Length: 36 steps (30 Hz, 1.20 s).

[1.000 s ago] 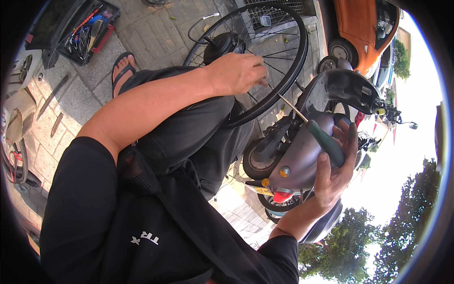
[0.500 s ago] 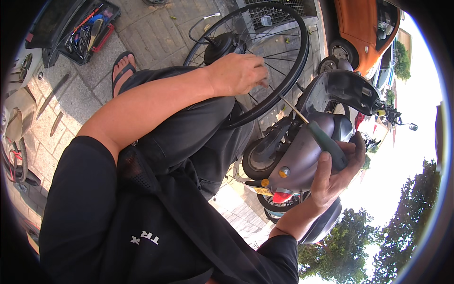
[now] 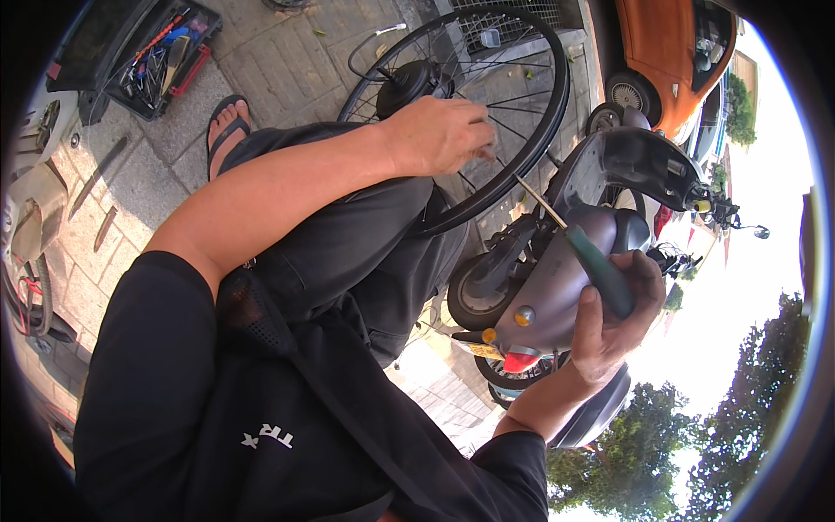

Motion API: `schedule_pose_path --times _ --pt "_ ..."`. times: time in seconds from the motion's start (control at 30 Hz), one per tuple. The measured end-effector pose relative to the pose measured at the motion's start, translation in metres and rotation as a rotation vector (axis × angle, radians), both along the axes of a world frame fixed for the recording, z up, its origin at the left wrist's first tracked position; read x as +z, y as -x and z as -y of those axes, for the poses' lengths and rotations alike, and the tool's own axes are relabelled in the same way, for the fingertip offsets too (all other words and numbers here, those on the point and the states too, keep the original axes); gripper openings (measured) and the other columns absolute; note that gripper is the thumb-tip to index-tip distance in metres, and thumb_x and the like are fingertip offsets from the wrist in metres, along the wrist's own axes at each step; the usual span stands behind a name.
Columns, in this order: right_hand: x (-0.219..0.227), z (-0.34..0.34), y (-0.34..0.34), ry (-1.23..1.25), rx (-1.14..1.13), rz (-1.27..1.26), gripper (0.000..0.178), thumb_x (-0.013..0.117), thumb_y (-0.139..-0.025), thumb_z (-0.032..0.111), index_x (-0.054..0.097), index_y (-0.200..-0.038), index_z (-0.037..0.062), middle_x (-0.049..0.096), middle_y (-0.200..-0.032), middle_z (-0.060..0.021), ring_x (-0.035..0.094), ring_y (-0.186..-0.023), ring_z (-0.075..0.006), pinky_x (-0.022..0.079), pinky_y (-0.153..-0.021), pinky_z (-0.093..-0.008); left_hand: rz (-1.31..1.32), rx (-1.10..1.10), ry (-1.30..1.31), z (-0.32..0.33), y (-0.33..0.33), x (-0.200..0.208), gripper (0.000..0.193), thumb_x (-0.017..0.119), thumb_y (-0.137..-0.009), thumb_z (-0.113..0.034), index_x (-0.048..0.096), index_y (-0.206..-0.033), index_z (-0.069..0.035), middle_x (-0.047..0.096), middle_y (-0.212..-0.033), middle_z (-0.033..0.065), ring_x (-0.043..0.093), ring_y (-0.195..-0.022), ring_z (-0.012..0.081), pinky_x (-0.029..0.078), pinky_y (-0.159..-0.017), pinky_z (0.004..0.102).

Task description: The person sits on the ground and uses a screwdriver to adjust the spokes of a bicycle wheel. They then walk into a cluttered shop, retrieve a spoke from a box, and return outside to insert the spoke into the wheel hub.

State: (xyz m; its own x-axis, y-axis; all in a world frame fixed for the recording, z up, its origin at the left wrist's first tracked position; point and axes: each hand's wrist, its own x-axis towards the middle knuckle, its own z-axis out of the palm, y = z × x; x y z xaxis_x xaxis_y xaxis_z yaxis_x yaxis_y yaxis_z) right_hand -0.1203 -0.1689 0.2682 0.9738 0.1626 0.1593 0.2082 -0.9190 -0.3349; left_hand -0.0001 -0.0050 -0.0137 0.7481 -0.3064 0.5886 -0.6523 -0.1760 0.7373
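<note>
Paved ground spreads toward eleven o'clock, with an open toolbox at ten, an orange car at two and a scooter at three; a spoked wheel is at one o'clock; the right hand, at four, grasps a green-handled tool, its thin shaft pointing toward ten, its tip at the wheel's rim; the left hand, at twelve, curls by the spokes, though whether gripping anything I cannot tell.

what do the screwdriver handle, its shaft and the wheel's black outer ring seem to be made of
Screwdriver handle: probably plastic, smooth green with a soft sheen. Shaft: likely metal, a thin rod with pale sheen. Outer ring: smooth black; painted metal or rubber, can't tell.
</note>
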Motion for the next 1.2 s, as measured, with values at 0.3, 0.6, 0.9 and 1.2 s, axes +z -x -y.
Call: schedule_pose_path --times 0.3,0.6,0.9,1.2 --pt "-0.002 0.007 -0.002 -0.073 0.032 -0.005 0.051 0.065 -0.075 0.0 0.055 -0.126 -0.0043 0.058 -0.117 -0.0194 0.058 -0.105 -0.0278 0.048 -0.096 -0.0377 -0.209 -0.264 0.153 -0.004 -0.007 0.009 0.016 0.074 -0.092 -0.018 0.071 -0.104 -0.007 0.065 -0.099 0.0073 0.067 -0.095 0.0296 0.054 -0.083 0.039" --pt "0.006 0.006 -0.002 -0.059 0.147 -0.054 0.051 0.06 -0.074 -0.008 0.055 -0.124 -0.0027 0.06 -0.116 -0.0217 0.061 -0.101 -0.0277 0.049 -0.093 -0.0372 -0.688 -0.678 0.233 -0.001 -0.025 0.022 0.022 0.073 -0.097 -0.016 0.07 -0.115 -0.003 0.071 -0.103 0.0026 0.064 -0.103 0.0119 0.051 -0.094 0.0305" --pt "0.011 0.016 -0.015 -0.043 0.249 -0.045 0.051 0.058 -0.066 -0.012 0.06 -0.116 -0.003 0.065 -0.107 -0.0211 0.067 -0.096 -0.0342 0.054 -0.086 -0.0382 -0.616 -0.654 0.185 0.003 -0.023 0.013 0.022 0.07 -0.099 -0.019 0.07 -0.114 -0.003 0.065 -0.106 0.0058 0.063 -0.102 0.0158 0.051 -0.093 0.0316" --pt "0.024 0.026 -0.028 0.053 0.396 -0.122 0.052 0.055 -0.065 -0.016 0.063 -0.114 -0.0012 0.067 -0.11 -0.0186 0.069 -0.101 -0.0351 0.056 -0.086 -0.0411 -0.568 -0.66 0.15 0.007 -0.027 0.011 0.017 0.068 -0.1 -0.017 0.067 -0.109 -0.003 0.059 -0.1 0.0052 0.057 -0.1 0.0189 0.046 -0.092 0.0326"
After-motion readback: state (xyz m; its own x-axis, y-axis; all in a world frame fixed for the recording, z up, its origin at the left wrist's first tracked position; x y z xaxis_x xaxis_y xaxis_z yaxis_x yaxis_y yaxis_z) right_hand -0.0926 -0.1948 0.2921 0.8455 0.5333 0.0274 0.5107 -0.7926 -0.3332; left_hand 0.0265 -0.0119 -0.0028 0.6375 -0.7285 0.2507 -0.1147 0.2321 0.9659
